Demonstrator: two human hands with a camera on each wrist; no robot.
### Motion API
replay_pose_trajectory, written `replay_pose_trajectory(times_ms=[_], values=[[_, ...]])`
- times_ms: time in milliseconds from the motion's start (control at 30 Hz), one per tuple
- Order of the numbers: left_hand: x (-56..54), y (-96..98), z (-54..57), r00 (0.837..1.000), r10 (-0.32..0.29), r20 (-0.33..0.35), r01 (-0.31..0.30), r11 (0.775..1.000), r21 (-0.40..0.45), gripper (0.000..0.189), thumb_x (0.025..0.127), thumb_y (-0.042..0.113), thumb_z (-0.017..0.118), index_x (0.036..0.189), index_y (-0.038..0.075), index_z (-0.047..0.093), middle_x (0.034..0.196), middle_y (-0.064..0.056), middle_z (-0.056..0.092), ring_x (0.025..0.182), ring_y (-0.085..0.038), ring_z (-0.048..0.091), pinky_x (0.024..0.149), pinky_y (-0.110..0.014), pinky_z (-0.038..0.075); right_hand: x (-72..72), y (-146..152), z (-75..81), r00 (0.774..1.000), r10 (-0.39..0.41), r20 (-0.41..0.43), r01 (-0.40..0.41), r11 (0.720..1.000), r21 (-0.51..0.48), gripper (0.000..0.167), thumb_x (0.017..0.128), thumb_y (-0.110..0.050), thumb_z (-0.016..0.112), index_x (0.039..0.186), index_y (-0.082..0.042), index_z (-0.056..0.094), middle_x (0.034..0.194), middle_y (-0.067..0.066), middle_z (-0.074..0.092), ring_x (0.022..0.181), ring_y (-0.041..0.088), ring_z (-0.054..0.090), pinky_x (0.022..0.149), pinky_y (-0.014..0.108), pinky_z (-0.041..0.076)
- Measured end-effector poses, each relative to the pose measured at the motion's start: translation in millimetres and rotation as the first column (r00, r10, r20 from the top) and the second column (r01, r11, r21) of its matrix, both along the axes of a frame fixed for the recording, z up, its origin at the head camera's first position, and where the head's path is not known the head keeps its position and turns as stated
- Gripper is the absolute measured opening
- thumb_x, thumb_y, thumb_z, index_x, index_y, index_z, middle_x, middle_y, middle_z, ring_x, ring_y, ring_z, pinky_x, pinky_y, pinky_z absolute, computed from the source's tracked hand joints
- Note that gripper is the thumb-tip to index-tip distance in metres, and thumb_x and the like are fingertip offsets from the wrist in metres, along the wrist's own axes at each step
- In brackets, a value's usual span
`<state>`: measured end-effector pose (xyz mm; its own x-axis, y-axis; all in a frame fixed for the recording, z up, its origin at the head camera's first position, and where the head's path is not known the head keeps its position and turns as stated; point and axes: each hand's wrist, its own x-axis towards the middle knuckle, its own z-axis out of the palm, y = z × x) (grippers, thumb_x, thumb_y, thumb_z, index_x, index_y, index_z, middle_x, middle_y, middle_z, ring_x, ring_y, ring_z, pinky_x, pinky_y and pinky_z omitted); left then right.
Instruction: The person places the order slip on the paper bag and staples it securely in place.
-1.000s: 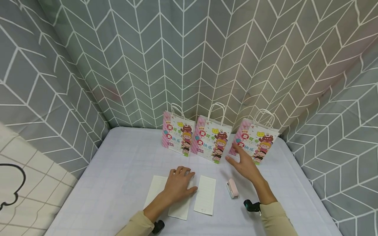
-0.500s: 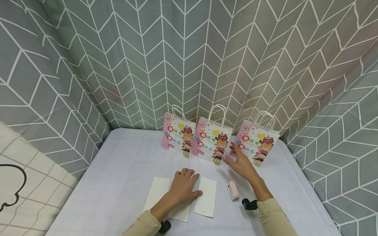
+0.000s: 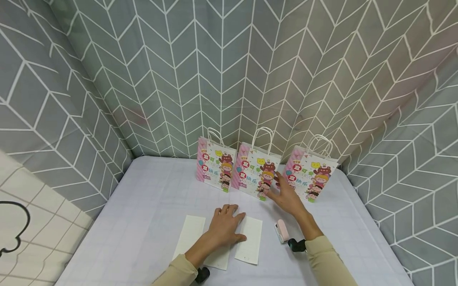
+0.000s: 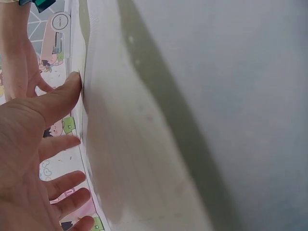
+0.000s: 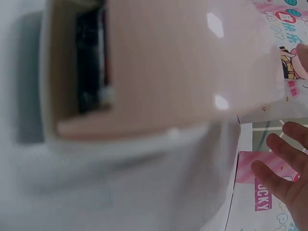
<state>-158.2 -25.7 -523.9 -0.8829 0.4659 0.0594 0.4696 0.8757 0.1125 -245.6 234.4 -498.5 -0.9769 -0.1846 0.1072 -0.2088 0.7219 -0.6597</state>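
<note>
Three white-and-pink cartoon paper bags with twisted handles stand in a row: a left bag (image 3: 216,163), a middle bag (image 3: 252,171) and a right bag (image 3: 305,174). My right hand (image 3: 287,198) reaches to the lower right edge of the middle bag, fingers spread; contact is unclear. In the right wrist view its fingers (image 5: 273,183) are apart. My left hand (image 3: 224,227) is over the paper slips with relaxed fingers, covering much of the middle slip (image 3: 219,258). Its thumb points at the right slip (image 3: 249,242). The left slip (image 3: 189,236) lies beside its wrist.
A pink stapler (image 3: 282,231) lies on the white tablecloth (image 3: 154,210) near my right forearm, and looms large in the right wrist view. A grey patterned curtain (image 3: 211,71) hangs behind the bags. Black wrist cameras sit under both wrists.
My right hand has moved left, from in front of the right bag to the middle bag's edge. My left hand has shifted slightly right over the slips. The bags and stapler stay in place.
</note>
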Motion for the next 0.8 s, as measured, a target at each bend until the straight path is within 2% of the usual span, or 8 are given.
replay_pose_trajectory(times_ms=[167,300,433,800], values=[[-1.1,0.9,-1.2,1.0,-0.007,0.007,0.007,1.0,-0.001,0.075,0.073,0.067,0.078,0.137,0.03,0.062,0.143,-0.006,0.051,0.13,-0.029,0.046,0.1,-0.051,0.038,0.0,-2.1,-1.1,1.0,-0.008,-0.019,0.008,1.0,0.023,0.093,0.094,-0.049,0.067,0.159,-0.004,0.018,0.152,0.022,0.045,0.134,0.042,0.05,0.105,0.059,0.042],[-2.9,1.3,-0.3,0.999,-0.002,0.049,0.001,1.0,0.01,0.079,0.074,0.065,0.079,0.14,0.028,0.06,0.146,-0.006,0.05,0.131,-0.029,0.045,0.102,-0.051,0.037,-0.7,-3.7,-0.2,0.999,-0.016,-0.039,0.018,0.999,0.043,0.087,0.096,-0.047,0.064,0.158,-0.003,0.021,0.149,0.023,0.049,0.131,0.042,0.052,0.103,0.058,0.043],[-5.8,1.7,0.7,0.997,0.007,0.076,-0.01,0.999,0.031,0.076,0.072,0.064,0.081,0.136,0.028,0.062,0.146,-0.007,0.049,0.132,-0.029,0.044,0.104,-0.052,0.036,-1.8,-4.5,1.2,0.999,-0.028,-0.041,0.03,0.998,0.051,0.083,0.097,-0.046,0.064,0.157,-0.005,0.024,0.148,0.021,0.05,0.13,0.04,0.053,0.102,0.057,0.044],[-8.0,2.4,0.3,1.0,-0.006,0.02,0.005,0.998,0.069,0.072,0.065,0.064,0.086,0.124,0.029,0.065,0.145,-0.006,0.051,0.13,-0.029,0.046,0.102,-0.053,0.037,2.4,-0.8,0.5,0.999,-0.037,-0.02,0.038,0.999,0.024,0.081,0.098,-0.046,0.063,0.158,-0.007,0.025,0.144,0.023,0.052,0.129,0.042,0.054,0.102,0.058,0.044]])
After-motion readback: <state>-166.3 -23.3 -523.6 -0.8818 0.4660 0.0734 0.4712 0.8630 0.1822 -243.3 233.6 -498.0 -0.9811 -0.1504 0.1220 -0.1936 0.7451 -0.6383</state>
